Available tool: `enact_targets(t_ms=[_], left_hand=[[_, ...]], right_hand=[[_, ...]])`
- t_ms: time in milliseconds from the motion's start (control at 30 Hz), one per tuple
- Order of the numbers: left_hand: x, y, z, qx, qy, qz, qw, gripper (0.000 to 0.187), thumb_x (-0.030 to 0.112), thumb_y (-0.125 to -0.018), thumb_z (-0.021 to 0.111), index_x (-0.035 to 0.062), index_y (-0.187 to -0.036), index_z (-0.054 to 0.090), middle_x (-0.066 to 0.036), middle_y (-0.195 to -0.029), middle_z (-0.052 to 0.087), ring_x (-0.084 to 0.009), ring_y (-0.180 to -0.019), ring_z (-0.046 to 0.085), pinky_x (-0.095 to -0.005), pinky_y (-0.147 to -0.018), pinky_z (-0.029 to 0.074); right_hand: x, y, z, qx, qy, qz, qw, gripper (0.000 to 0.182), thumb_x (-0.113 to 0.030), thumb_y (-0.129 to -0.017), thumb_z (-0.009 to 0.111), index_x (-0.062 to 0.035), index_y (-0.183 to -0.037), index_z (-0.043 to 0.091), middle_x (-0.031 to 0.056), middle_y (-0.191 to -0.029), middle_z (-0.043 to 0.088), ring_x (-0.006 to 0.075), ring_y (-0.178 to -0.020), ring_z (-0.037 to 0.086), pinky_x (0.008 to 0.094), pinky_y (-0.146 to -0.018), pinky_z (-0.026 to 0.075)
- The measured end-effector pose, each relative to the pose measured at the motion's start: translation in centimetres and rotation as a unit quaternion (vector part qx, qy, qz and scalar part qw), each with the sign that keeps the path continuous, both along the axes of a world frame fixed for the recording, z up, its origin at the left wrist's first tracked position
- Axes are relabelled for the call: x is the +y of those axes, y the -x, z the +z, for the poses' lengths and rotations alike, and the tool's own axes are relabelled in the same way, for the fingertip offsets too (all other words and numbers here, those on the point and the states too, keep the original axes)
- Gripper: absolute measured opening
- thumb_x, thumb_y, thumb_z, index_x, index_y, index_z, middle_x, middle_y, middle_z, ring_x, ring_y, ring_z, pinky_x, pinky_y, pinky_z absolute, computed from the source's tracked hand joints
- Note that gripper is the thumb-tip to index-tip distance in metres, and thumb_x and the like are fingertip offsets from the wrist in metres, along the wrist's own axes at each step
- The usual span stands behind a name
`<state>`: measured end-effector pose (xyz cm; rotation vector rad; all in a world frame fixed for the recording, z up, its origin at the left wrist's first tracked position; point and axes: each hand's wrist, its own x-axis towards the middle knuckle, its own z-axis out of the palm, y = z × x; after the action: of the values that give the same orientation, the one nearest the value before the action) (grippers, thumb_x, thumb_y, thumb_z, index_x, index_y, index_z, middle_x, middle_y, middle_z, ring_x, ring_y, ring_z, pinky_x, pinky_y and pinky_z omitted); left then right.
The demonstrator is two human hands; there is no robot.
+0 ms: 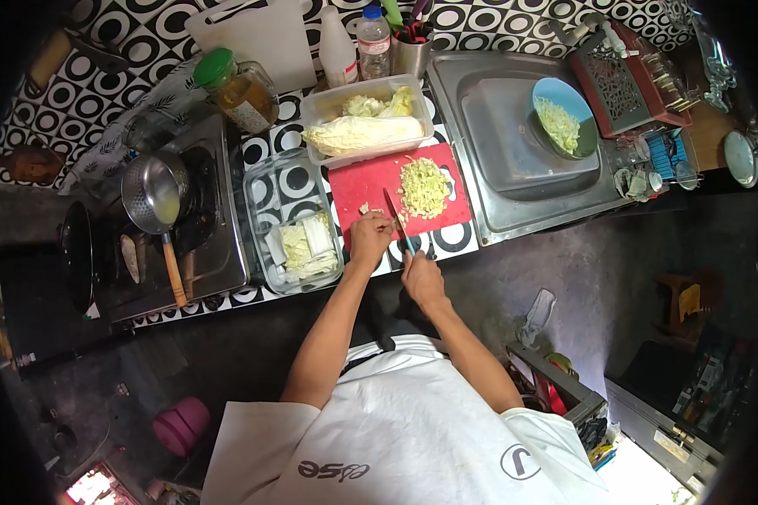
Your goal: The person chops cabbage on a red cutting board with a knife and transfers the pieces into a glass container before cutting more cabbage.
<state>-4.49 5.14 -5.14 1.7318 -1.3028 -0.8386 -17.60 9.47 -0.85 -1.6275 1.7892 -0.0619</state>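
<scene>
My right hand (422,276) grips a kitchen knife (394,207) by its light blue handle, with the blade lying over a red cutting board (354,183). Just left of the blade, my left hand (371,237) rests on the board's front edge with fingers curled together; whatever they hold is too small to make out. Pale chopped cabbage (424,188) forms a pile on the board to the right of the knife. A few small scraps (365,208) lie by my left fingertips.
Cabbage leaves fill a clear container (342,273) at left, and a larger tub (307,109) behind holds napa cabbage (366,135). A blue bowl (550,91) of shredded cabbage stands at the sink (488,215). On the stove sits a strainer (147,187). A jar (242,97) stands behind.
</scene>
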Motion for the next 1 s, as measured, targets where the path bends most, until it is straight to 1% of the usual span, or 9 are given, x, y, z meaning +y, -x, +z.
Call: enact_targets(t_ms=[100,200,367,467,600,633,733,900,1000], left_hand=[[0.4,0.2,0.9,-0.053,0.012,-0.023,0.998,0.015,0.004,-0.070,0.066,-0.0005,-0.084,0.069,-0.017,-0.092,0.064,-0.0254,-0.081,0.065,-0.0292,-0.067,0.053],[0.1,-0.1,0.5,-0.045,0.020,-0.029,0.998,0.016,0.004,-0.069,0.065,0.0004,-0.084,0.069,-0.017,-0.090,0.065,-0.0265,-0.080,0.065,-0.0294,-0.068,0.053],[-0.1,-0.1,0.4,-0.050,0.032,-0.039,0.997,0.013,0.002,-0.067,0.067,0.0005,-0.080,0.068,-0.017,-0.084,0.064,-0.0234,-0.066,0.063,-0.0299,-0.060,0.049],[-0.1,0.1,-0.5,-0.038,0.032,-0.032,0.998,0.012,0.002,-0.068,0.067,0.0012,-0.079,0.068,-0.017,-0.084,0.064,-0.0225,-0.063,0.062,-0.0296,-0.061,0.049],[0.0,0.2,0.7,-0.005,0.007,-0.010,1.000,0.010,0.003,-0.068,0.068,0.0014,-0.078,0.069,-0.016,-0.085,0.064,-0.0225,-0.066,0.064,-0.0281,-0.062,0.050],[-0.1,0.3,0.5,-0.014,0.021,-0.009,1.000,0.011,0.000,-0.068,0.066,0.0007,-0.078,0.069,-0.015,-0.079,0.064,-0.0257,-0.069,0.063,-0.0307,-0.063,0.051],[0.0,0.2,0.1,-0.021,0.023,-0.012,0.999,0.011,0.003,-0.068,0.067,0.0011,-0.079,0.069,-0.016,-0.081,0.064,-0.0264,-0.066,0.063,-0.0310,-0.061,0.051],[0.3,0.9,0.4,-0.070,0.042,-0.030,0.996,0.015,0.008,-0.066,0.069,0.0040,-0.080,0.070,-0.012,-0.075,0.060,-0.0280,-0.081,0.058,-0.0360,-0.076,0.047],[0.5,0.6,-0.7,-0.110,0.089,-0.036,0.989,0.014,0.010,-0.071,0.069,0.0006,-0.082,0.069,-0.013,-0.079,0.061,-0.0284,-0.082,0.061,-0.0340,-0.072,0.048]], right_hand=[[-1.2,0.2,0.7,0.008,-0.003,0.019,1.000,0.041,-0.032,-0.093,0.038,0.0054,-0.089,0.053,0.0310,-0.078,0.060,0.0466,-0.078,0.059,0.0511,-0.070,0.049],[-0.2,0.8,0.8,0.007,-0.009,0.018,1.000,0.041,-0.032,-0.093,0.038,0.0059,-0.090,0.053,0.0310,-0.080,0.060,0.0467,-0.079,0.059,0.0516,-0.071,0.048],[-1.0,0.5,0.4,0.010,-0.015,0.011,1.000,0.042,-0.033,-0.093,0.037,0.0055,-0.089,0.055,0.0306,-0.080,0.060,0.0465,-0.080,0.059,0.0520,-0.072,0.048],[-2.4,0.4,1.5,-0.006,-0.005,0.021,1.000,0.044,-0.034,-0.093,0.037,0.0053,-0.085,0.056,0.0310,-0.080,0.060,0.0466,-0.079,0.059,0.0524,-0.071,0.048],[-0.3,0.8,0.8,-0.001,-0.009,0.017,1.000,0.042,-0.033,-0.093,0.039,0.0052,-0.086,0.055,0.0312,-0.080,0.060,0.0469,-0.080,0.059,0.0526,-0.070,0.048],[0.0,0.7,0.5,0.009,-0.012,0.004,1.000,0.041,-0.032,-0.092,0.039,0.0052,-0.087,0.055,0.0310,-0.079,0.060,0.0467,-0.079,0.059,0.0526,-0.070,0.048],[-0.8,0.3,-0.5,0.021,0.012,0.013,1.000,0.040,-0.032,-0.092,0.040,0.0054,-0.089,0.053,0.0301,-0.077,0.060,0.0460,-0.076,0.060,0.0514,-0.068,0.049],[-1.4,0.6,-0.5,0.005,0.016,0.019,1.000,0.040,-0.032,-0.092,0.040,0.0058,-0.090,0.053,0.0302,-0.076,0.060,0.0454,-0.076,0.060,0.0511,-0.068,0.049],[-2.4,0.6,-0.4,0.001,0.006,0.025,1.000,0.042,-0.033,-0.092,0.039,0.0062,-0.088,0.055,0.0313,-0.078,0.059,0.0464,-0.078,0.060,0.0509,-0.069,0.049]])
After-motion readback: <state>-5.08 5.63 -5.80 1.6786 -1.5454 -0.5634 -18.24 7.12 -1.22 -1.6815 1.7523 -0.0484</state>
